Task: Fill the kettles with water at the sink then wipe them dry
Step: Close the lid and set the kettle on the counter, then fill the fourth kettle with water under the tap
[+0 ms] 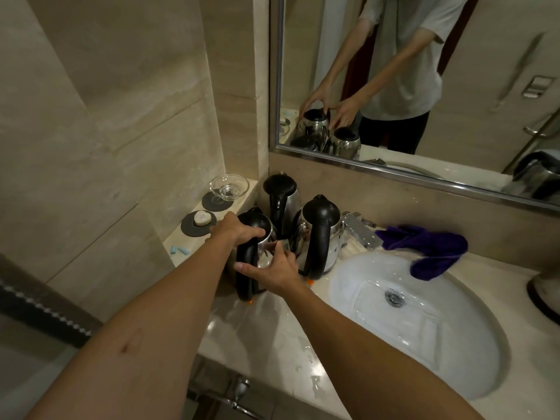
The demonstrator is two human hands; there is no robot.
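Kettles, three of them, crowd the back left corner of the wet table (pixel 272 338), just left of the white sink (pixel 472 374). The near kettle (pixel 266 253) stands upright at the front of the group, black lid up top, black handle facing the camera, and both hands are on it. The left hand (pixel 239 230) comes in over the lid, fingers curled down across the black top, so that grip is closed on the lid. The right hand (pixel 274 272) meets the same kettle lower down, at the side of its steel body beside the handle: thumb reaching across toward the handle, fingers spread against the shiny wall. That grip looks loose, fingers fairly straight, pressing rather than clamping.

Right behind it stands the back kettle (pixel 283 197), against the wall under the mirror (pixel 394 86), handle pointing forward. To the right, the third kettle (pixel 321 234) sits just beside the held one, nearly touching, between it and the chrome tap (pixel 362 231).

A purple cloth (pixel 430 250) lies crumpled behind the sink, one end drooping over the rim into the bowl. On the ledge at the left, a glass dish (pixel 229 184) sits on a dark coaster, and a round soap (pixel 202 218) rests on another. The mirror shows both hands on the kettle from the far side.
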